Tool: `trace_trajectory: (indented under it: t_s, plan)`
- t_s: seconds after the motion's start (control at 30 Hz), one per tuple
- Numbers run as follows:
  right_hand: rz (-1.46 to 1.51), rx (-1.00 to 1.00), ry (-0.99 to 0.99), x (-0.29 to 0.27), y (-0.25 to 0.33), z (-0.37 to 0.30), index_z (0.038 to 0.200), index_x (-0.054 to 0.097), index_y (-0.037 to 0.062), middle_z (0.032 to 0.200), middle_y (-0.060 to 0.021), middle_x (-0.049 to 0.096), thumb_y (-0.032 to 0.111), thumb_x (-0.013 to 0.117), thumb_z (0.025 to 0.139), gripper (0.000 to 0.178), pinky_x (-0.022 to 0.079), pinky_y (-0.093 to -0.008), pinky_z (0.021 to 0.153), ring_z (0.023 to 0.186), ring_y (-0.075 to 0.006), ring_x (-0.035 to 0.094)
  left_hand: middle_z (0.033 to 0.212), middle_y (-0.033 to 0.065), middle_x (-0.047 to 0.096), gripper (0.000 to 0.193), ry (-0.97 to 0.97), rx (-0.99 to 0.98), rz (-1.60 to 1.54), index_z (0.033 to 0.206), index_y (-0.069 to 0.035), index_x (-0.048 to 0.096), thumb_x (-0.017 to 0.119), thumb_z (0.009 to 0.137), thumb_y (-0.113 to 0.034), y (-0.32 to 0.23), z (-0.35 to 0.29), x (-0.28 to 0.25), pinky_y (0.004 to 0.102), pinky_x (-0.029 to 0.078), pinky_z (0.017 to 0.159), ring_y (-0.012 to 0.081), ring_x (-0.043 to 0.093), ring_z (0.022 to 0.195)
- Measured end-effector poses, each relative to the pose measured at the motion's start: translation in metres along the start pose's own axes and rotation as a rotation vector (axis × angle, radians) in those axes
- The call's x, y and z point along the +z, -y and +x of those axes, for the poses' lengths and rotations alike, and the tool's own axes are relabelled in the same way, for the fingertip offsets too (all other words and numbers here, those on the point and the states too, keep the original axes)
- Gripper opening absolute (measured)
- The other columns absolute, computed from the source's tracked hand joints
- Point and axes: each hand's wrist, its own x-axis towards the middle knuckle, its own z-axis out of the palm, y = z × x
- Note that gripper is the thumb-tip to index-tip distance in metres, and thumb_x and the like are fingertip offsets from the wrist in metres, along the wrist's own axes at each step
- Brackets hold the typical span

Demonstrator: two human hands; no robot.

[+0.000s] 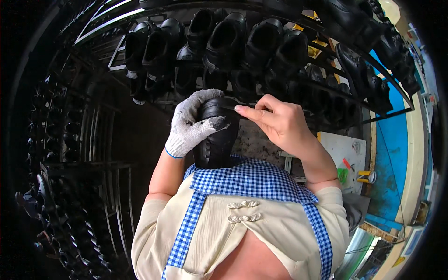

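Observation:
In front of my chest, a black shoe (217, 145) is held upright against the blue checked apron (252, 179), its rounded toe pointing away from me. My left hand (187, 125), in a white knitted glove with dark smudges, wraps round the toe end, thumb across the top. Bare, my right hand (284, 122) is closed in a pinch at the right side of the toe. Thumb and forefinger meet beside a thin dark edge there; whether it is a tool or part of the shoe, I cannot make out.
Ahead, a metal rack (373, 117) carries rows of black shoes (226, 39). More dark racks (88, 165) stand to my left. A white board or tabletop (336, 142) lies to the right, holding a yellow roll-like object (367, 177). Beyond it is a blue panel (392, 158).

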Motion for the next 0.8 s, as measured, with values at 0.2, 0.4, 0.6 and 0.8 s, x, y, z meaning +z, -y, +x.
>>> trace_trajectory:
  t_s: [0.2, 0.4, 0.6, 0.8]
  plan:
    - [-0.091, -0.050, 0.038, -0.016, 0.002, 0.001, 0.107, 0.074, 0.0169, 0.075, -0.0055, 0.058, 0.000, 0.072, 0.074, 0.037, 0.046, -0.0283, 0.047, 0.054, -0.0176, 0.058, 0.110, 0.0100, 0.064, 0.064, 0.022, 0.071, 0.026, 0.119, 0.003, 0.059, 0.083, 0.067, -0.025, 0.003, -0.001, -0.004, 0.0313, 0.048, 0.092, 0.0164, 0.060, 0.101]
    - [-0.001, -0.030, -0.105, 0.011, -0.005, 0.011, 0.111, 0.072, 0.0138, 0.075, -0.0050, 0.058, -0.001, 0.072, 0.078, 0.036, 0.046, -0.0277, 0.050, 0.056, -0.0161, 0.057, 0.109, 0.0094, 0.064, 0.062, 0.029, 0.099, 0.004, 0.119, 0.003, 0.059, 0.082, 0.068, -0.024, 0.001, -0.002, -0.001, 0.0315, 0.048, 0.092, 0.0164, 0.060, 0.101]
    - [0.254, 0.014, -0.096, 0.026, -0.015, -0.011, 0.111, 0.072, 0.0100, 0.078, -0.0064, 0.061, -0.002, 0.072, 0.079, 0.033, 0.044, -0.0242, 0.051, 0.059, -0.0138, 0.057, 0.109, 0.0095, 0.064, 0.060, -0.057, 0.054, -0.012, 0.120, 0.002, 0.058, 0.082, 0.070, -0.021, -0.002, -0.007, -0.011, 0.0309, 0.048, 0.093, 0.0159, 0.060, 0.102]
    - [-0.033, -0.096, 0.062, -0.009, -0.004, 0.006, 0.107, 0.074, 0.0178, 0.073, -0.0059, 0.058, 0.001, 0.074, 0.073, 0.038, 0.044, -0.0285, 0.047, 0.054, -0.0190, 0.057, 0.110, 0.0094, 0.064, 0.059, -0.061, 0.016, 0.014, 0.119, 0.002, 0.059, 0.081, 0.070, -0.020, -0.003, -0.017, -0.009, 0.0306, 0.047, 0.093, 0.0157, 0.060, 0.102]
